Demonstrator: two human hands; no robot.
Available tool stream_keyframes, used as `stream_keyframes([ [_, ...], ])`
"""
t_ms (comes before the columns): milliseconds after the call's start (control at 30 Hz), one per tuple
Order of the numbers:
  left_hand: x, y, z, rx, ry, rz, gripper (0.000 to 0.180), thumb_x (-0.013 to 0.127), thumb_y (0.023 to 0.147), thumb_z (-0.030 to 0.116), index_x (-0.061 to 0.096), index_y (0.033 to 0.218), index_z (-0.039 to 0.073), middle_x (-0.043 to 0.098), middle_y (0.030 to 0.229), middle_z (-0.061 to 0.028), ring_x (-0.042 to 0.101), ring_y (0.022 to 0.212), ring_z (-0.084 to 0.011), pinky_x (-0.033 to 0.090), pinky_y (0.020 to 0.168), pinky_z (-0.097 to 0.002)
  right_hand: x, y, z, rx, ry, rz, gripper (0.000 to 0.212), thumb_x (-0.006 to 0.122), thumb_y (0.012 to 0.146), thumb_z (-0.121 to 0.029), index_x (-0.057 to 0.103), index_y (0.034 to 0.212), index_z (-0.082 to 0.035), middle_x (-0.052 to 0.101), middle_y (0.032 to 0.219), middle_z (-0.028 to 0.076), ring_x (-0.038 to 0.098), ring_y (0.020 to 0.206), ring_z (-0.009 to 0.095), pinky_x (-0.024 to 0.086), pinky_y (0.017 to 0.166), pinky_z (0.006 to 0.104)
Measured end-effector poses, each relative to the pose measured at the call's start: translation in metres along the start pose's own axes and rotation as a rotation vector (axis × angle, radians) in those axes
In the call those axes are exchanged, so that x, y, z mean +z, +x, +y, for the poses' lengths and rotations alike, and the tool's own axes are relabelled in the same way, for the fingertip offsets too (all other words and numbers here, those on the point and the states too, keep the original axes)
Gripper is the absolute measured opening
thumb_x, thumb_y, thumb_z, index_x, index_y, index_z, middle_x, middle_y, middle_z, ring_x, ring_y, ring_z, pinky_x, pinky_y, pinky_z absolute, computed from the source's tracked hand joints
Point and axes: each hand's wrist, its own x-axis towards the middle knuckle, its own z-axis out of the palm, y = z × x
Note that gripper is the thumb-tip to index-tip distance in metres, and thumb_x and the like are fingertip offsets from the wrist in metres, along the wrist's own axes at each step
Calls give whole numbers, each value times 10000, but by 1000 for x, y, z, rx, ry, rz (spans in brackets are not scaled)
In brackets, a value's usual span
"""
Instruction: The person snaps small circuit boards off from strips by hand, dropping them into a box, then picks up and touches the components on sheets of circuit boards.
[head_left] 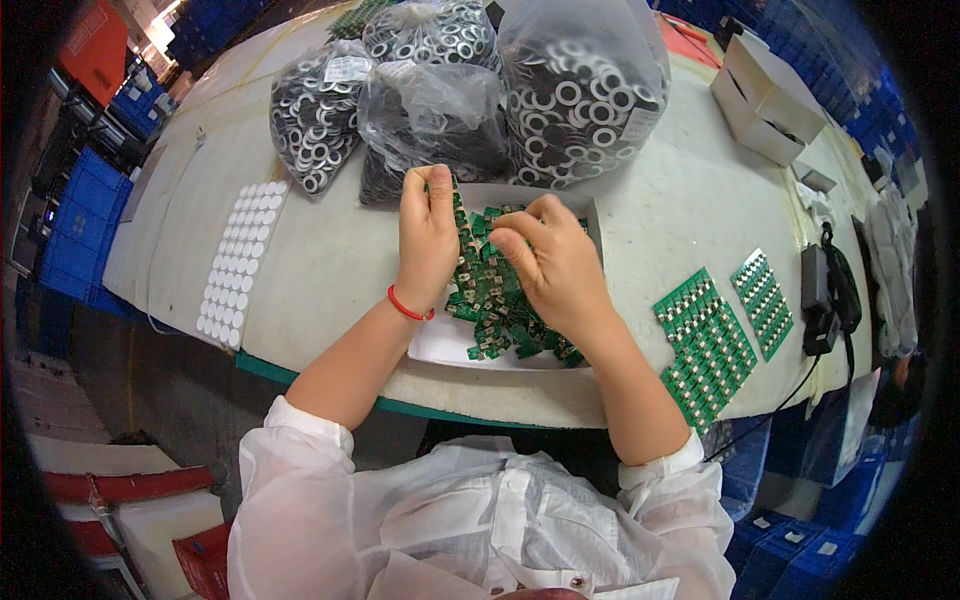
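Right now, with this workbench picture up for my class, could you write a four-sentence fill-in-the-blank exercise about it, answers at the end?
1. The left hand has a bracelet at its wrist, coloured ____.
2. The small boards heaped in the white tray are mainly ____.
3. The larger board panel and the smaller panel lie to the tray's ____.
4. The round discs left of the tray are coloured ____.

Missing words: red; green; right; white.

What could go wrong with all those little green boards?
The box sits near the front edge of the table, so a bump might spill the loose boards.
The panel in the left hand could slip onto that heap.
The tall bag of rings behind might tip into the box.
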Motion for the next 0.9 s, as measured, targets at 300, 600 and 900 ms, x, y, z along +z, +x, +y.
stream_keyframes([
  [300,10,-20,6,-88,-97,-214,343,354,1020,368,512,1011,63,475,940,-33,463,920,-125,384,807,-272,4,-9,-12,365,358,19,220,566,928,-202,478,905,-1,605,687,198,641,630,361,451,499,404],
  [600,12,-39,45,-346,-282,-354,475,375,967,526,495,827,89,470,584,23,374,332,-31,281,270,-176,0,0,-17,451,1118,-45,249,491,979,-251,466,870,-29,511,702,4,480,622,68,392,521,254],
  [900,11,-25,16,-421,-264,-309,404,339,993,483,506,944,118,525,802,10,522,609,-81,415,459,-221,-4,2,14,-153,-38,278,296,540,925,-287,583,816,-15,558,652,129,516,548,313,427,523,410],
])
